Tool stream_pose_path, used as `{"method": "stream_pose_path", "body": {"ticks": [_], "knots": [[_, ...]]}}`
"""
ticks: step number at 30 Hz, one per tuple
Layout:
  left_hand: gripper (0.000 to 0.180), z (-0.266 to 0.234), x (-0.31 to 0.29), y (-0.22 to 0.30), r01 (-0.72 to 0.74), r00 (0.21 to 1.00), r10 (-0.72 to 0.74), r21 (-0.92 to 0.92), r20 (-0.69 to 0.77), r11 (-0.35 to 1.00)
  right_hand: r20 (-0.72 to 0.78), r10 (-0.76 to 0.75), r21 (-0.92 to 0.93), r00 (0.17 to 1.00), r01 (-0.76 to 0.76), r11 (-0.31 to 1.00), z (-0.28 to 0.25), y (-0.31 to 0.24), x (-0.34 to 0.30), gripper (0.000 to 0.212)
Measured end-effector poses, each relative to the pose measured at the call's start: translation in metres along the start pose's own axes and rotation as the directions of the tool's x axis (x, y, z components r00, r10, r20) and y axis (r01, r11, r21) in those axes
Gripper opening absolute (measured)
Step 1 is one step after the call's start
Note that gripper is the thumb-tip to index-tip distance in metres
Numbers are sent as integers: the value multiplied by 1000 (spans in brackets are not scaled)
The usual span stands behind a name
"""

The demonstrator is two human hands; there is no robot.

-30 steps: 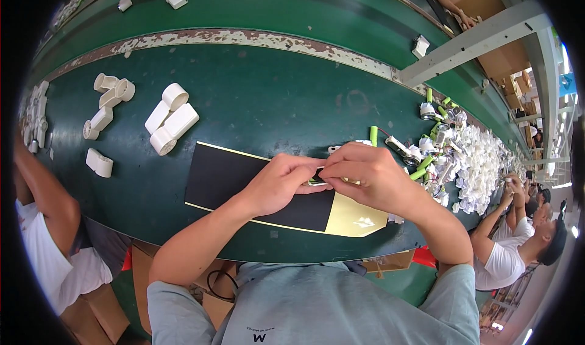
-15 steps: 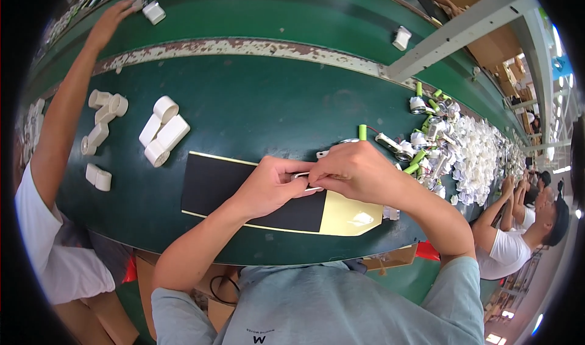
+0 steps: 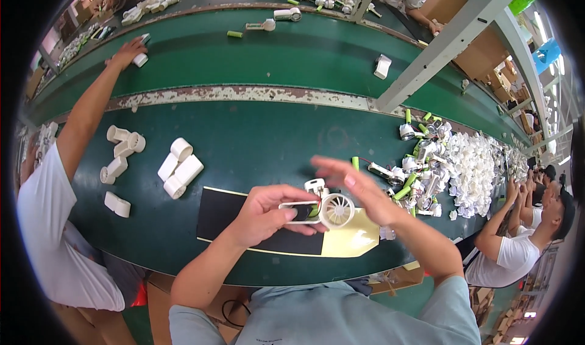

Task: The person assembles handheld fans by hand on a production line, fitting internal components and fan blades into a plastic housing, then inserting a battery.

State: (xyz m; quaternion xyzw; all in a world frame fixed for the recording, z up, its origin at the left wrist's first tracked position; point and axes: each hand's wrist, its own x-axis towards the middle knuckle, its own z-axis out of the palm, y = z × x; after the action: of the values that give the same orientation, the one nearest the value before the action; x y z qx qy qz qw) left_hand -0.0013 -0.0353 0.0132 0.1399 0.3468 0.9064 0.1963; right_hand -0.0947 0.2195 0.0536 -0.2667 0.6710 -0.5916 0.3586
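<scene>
Between the thumb and fingers of my left hand [image 3: 268,214] is a white handheld-fan half shell [image 3: 337,210], its round slotted grille to the right and its open handle frame to the left. A green piece shows inside the handle, partly behind my fingers. A small white part [image 3: 315,187] with dark details sits against the shell's upper edge; whether it is fixed there I cannot tell. My right hand [image 3: 359,190] hovers just right of the grille, fingers stretched and holding nothing. Beneath both hands lies a black and pale yellow mat [image 3: 228,217].
White fan housings [image 3: 181,168] stand at left. At right are fan assemblies with green batteries [image 3: 403,193] and a heap of white parts [image 3: 466,171]. A green conveyor [image 3: 292,56] runs behind a worn rail; a grey post [image 3: 439,49] rises from it. A co-worker's arm [image 3: 91,113] reaches over the left side.
My right hand has let go of the work and opened out to the right. The fan shell, mostly hidden before, now shows its grille. My view has tilted up toward the conveyor.
</scene>
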Motion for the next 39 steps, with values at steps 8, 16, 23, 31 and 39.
{"method": "stream_pose_path", "body": {"ticks": [8, 16, 23, 31, 39], "knots": [[38, 5, -3, 13, -72, 995, 83, 169, -55, 983, -84, 87, 239, 993, -65, 969, 23, 3, 9, 38], [32, 3, 5, -12, 65, 962, 71, 472, -263, 879, -126, -515, -772, 848, 242, 587, 31, -47, 8, 28], [33, 13, 8, -16, 26, 943, 63, 264, -326, 964, -162, -520, -740, 838, 245, 626, 36, -31, 8, 28], [34, 9, 5, -27, -29, 933, 168, 399, -319, 916, -88, -461, -714, 883, 266, 647, 27, -37, -4, 32], [31, 4, 8, -28, -7, 947, 115, 338, -300, 941, -57, -458, -714, 887, 284, 640, 20, -34, -8, 31]]}}
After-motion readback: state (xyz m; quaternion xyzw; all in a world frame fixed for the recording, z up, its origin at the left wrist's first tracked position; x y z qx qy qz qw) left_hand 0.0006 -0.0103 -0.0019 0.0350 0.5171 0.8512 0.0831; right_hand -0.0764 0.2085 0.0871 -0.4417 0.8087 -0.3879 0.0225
